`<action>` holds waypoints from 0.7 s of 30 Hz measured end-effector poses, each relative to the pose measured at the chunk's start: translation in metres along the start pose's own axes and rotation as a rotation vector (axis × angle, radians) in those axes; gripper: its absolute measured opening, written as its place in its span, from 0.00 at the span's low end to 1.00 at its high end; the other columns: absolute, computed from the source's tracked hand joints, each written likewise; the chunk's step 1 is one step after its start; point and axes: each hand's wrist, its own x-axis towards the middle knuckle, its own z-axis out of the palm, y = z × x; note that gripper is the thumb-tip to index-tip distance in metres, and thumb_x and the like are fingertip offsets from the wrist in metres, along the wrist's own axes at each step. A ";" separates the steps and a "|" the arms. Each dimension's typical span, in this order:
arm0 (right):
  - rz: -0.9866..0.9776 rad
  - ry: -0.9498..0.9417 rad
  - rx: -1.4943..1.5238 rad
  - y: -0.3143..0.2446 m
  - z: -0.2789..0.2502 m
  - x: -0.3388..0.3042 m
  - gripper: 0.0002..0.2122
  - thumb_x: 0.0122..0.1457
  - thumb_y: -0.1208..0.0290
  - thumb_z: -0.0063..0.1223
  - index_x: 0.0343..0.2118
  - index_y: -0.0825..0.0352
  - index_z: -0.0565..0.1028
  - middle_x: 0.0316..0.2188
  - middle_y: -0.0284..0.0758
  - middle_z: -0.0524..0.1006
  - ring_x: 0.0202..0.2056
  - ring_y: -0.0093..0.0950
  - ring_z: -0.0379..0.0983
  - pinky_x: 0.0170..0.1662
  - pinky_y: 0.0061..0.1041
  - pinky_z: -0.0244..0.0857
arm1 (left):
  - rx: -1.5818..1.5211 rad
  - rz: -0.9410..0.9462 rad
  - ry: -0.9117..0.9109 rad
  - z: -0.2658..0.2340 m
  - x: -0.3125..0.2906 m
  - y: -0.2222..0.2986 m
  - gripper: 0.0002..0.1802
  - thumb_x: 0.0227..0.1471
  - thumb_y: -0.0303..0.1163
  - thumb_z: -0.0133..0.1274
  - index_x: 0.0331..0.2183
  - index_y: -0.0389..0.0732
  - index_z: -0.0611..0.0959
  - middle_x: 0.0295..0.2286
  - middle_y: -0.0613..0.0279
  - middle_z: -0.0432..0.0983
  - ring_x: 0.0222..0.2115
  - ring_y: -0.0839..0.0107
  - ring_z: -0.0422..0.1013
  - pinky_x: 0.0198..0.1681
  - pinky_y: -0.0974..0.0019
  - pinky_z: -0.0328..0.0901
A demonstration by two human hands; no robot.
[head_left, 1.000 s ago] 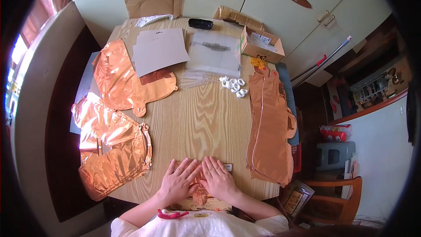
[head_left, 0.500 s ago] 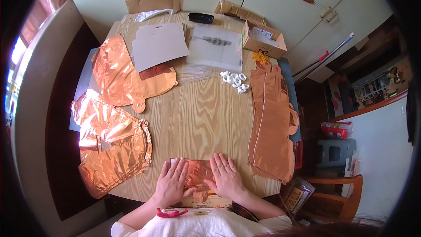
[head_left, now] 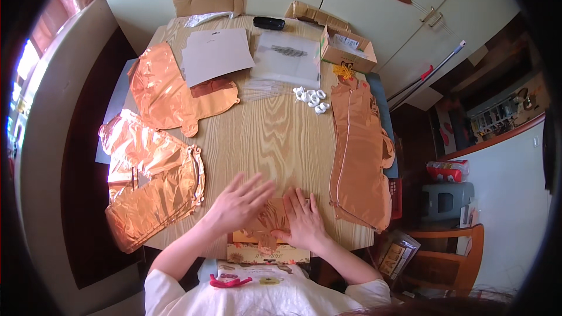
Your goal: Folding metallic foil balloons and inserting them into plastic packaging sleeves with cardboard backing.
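In front of me a folded piece of shiny copper foil point(head_left: 270, 222) lies on a printed card point(head_left: 266, 254) at the table's near edge. My right hand point(head_left: 305, 222) rests flat on the foil's right side, fingers stretched out. My left hand point(head_left: 239, 205) hovers over the foil's left part, open and slightly blurred, with its reflection showing in the foil. Neither hand holds anything. Flat copper foil balloons lie to the left, one far point(head_left: 161, 90) and a pile nearer point(head_left: 155, 181). Another stack of flat foil balloons point(head_left: 358, 164) lies on the right.
Pale card sheets point(head_left: 218, 57), clear plastic bags point(head_left: 287, 61) and thin clear sticks point(head_left: 262, 89) lie at the far side. White ribbon rolls point(head_left: 310, 98), yellow cord point(head_left: 344, 71) and an open cardboard box point(head_left: 348, 51) are far right. A wooden chair point(head_left: 462, 257) stands beyond the right edge.
My left hand has lifted off the foil and moved forward and to the right over it. My right hand stays flat on the foil, slightly farther forward. The head view has shifted a little.
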 end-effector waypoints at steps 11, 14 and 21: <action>0.018 0.229 -0.088 -0.009 -0.002 -0.009 0.44 0.54 0.35 0.47 0.60 0.74 0.63 0.66 0.47 0.54 0.68 0.41 0.43 0.67 0.54 0.32 | 0.097 0.298 -0.136 0.042 0.018 -0.005 0.34 0.62 0.52 0.34 0.65 0.49 0.57 0.66 0.69 0.49 0.67 0.66 0.43 0.68 0.46 0.33; -0.067 0.363 -0.070 -0.019 -0.005 -0.018 0.37 0.52 0.40 0.55 0.53 0.71 0.71 0.61 0.44 0.63 0.65 0.39 0.53 0.66 0.50 0.42 | 0.098 0.292 -0.136 0.041 0.015 -0.005 0.33 0.62 0.49 0.32 0.64 0.48 0.60 0.66 0.69 0.50 0.67 0.65 0.44 0.68 0.45 0.32; -0.181 0.353 0.186 -0.030 0.005 -0.025 0.31 0.46 0.46 0.63 0.47 0.66 0.76 0.52 0.35 0.73 0.58 0.36 0.64 0.62 0.41 0.54 | 0.030 0.343 -0.074 0.048 0.013 -0.011 0.33 0.58 0.47 0.30 0.63 0.49 0.64 0.65 0.70 0.50 0.67 0.64 0.44 0.68 0.44 0.31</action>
